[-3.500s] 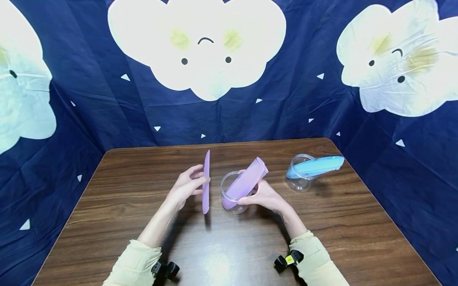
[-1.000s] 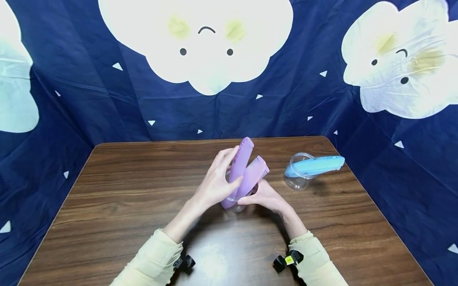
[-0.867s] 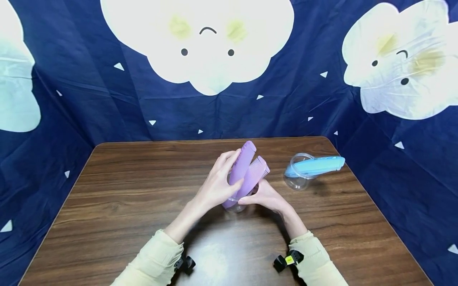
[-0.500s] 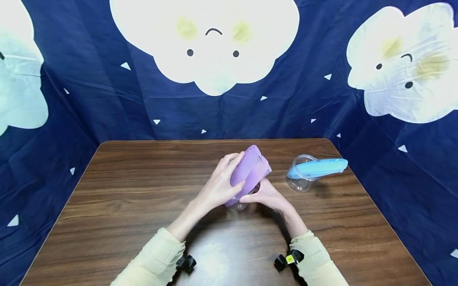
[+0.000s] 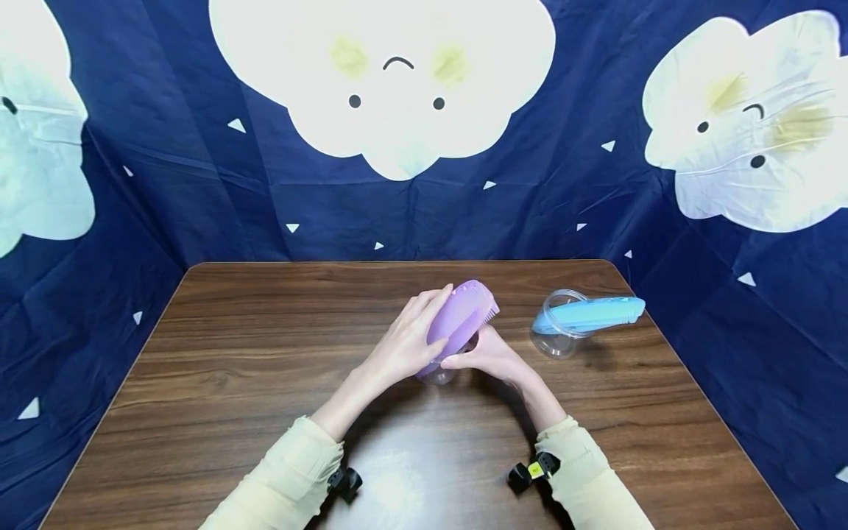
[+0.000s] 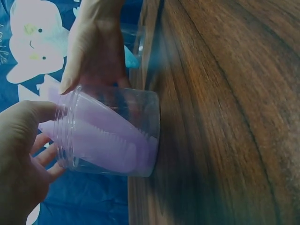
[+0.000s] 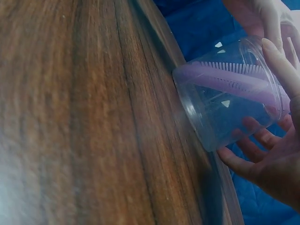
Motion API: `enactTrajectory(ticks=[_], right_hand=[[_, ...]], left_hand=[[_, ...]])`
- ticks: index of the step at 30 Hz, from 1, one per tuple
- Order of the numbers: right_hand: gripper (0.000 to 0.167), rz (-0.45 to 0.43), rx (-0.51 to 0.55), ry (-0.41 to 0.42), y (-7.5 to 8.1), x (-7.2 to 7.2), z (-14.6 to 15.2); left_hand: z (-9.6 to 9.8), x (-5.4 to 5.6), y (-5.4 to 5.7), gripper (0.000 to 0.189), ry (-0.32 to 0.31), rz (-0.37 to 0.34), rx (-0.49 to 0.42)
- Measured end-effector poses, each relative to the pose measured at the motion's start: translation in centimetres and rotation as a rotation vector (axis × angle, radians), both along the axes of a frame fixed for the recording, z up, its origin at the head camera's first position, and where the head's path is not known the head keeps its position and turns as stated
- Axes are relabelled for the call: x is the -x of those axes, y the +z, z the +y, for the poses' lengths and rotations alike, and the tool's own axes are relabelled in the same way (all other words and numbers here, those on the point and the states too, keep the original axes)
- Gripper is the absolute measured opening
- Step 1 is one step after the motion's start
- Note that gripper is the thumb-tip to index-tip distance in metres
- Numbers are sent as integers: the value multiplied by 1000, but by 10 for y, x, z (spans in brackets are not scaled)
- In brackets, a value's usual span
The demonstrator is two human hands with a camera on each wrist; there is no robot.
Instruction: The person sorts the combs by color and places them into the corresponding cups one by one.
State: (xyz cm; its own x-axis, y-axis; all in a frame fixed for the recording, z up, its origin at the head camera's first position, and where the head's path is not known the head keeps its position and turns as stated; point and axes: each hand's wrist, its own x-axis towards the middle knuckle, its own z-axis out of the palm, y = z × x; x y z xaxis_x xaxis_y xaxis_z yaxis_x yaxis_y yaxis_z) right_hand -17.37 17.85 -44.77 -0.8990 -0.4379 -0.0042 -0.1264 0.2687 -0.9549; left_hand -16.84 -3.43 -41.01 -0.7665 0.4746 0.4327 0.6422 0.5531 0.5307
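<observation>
Two purple combs [image 5: 461, 316] lean side by side in a clear jar [image 5: 439, 377], tilted up to the right. My left hand [image 5: 405, 340] holds the nearer comb between thumb and fingers at the jar's mouth. With my right hand [image 5: 493, 356] I grip the jar's right side, thumb near the rim. In the left wrist view, the combs' lower ends [image 6: 112, 150] show through the jar wall, reaching close to its bottom. The right wrist view shows comb teeth [image 7: 229, 69] inside the jar, and my right fingers [image 7: 251, 150] around its side.
A second clear jar [image 5: 553, 347] stands to the right, with light blue combs [image 5: 596, 314] leaning out over its rim; how many is unclear. The brown wooden table [image 5: 232, 383] ends at a dark blue cloth [image 5: 331, 206] with white clouds.
My left hand has brought its comb from left of the jar into it, then lowered and tilted it right against the other purple comb. My right hand has kept its grip on the jar.
</observation>
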Motion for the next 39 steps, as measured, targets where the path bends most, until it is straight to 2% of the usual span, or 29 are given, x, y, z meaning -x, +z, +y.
enactTrajectory(ticks=[8,18,24,28,34,39], right_hand=[[80,-7,-10,27,0,8,-4],[74,-3,-8,53,-1,18,-2],[70,15,-31,48,1,19,-1],[66,43,-51,66,0,19,1],[72,34,-36,103,-1,17,7],[74,45,-69,90,3,12,15]], left_hand=[[-4,6,-1,84,1,-11,33],[-17,6,0,74,17,19,22],[-28,2,0,70,23,61,45],[-35,-1,1,68,20,63,72],[-50,-9,4,67,6,69,132],[-65,-17,8,68,12,99,200]])
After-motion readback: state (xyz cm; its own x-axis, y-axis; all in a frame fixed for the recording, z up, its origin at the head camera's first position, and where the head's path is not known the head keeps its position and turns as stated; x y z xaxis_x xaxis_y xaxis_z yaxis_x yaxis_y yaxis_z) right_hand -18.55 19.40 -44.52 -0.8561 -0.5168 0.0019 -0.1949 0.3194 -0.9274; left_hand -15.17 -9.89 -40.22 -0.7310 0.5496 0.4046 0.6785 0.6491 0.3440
